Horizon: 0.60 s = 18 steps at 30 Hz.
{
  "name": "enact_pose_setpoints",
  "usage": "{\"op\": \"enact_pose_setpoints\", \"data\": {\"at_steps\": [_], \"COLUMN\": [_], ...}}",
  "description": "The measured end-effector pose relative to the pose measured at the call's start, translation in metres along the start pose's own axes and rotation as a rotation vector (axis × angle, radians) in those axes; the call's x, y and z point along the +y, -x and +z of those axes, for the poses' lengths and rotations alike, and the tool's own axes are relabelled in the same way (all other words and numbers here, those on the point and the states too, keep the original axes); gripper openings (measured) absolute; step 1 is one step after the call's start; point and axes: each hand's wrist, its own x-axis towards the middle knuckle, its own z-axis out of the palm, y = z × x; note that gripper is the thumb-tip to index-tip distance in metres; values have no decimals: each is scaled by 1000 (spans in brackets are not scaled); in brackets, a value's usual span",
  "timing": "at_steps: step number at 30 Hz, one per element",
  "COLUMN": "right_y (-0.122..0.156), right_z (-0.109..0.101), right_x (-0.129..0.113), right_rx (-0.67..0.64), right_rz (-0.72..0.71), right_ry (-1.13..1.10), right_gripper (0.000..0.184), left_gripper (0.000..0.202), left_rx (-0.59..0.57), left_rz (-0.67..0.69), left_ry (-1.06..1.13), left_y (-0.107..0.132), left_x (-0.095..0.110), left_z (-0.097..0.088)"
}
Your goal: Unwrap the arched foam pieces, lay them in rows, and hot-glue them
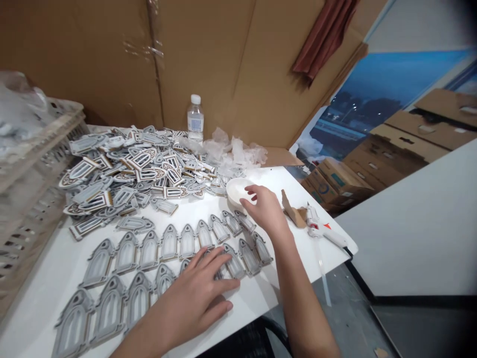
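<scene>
My left hand (203,286) lies with fingers spread over the front row of grey arched window pieces (138,298), hiding some of them. Over the right side of a small white bowl (234,191) is my right hand (264,206), thumb and fingers apart with nothing visible between them. What the bowl contains cannot be made out. A second row of arched pieces (169,242) stretches behind the first, all laid side by side on the white table (257,303). Behind them rises a heap of similar pieces (145,166), some showing white faces with gold-brown edges.
A glue gun (320,228) lies at the table's right edge beside torn cardboard (296,214). A capped bottle (196,119) and crumpled clear plastic (234,151) stand at the back, against a cardboard wall (208,54). A plastic crate (37,164) borders the left side.
</scene>
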Motion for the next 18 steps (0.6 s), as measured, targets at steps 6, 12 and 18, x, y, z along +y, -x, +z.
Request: {"op": "enact_pose_setpoints", "data": {"at_steps": [6,12,18], "right_y": [-52,-64,-62], "right_z": [16,25,21], "right_x": [-1,2,1], "right_rx": [-123,-210,-165], "right_rz": [128,136,167], "right_ry": [170,188,139], "right_gripper": [30,31,29], "left_gripper": [34,35,34], "left_rx": [-4,-47,-8], "left_rz": [-20,-7,18], "left_ry": [26,20,-3], "left_y": [-1,-3,-1], "left_x": [2,8,7], "left_z": [-3,-13,-10]}}
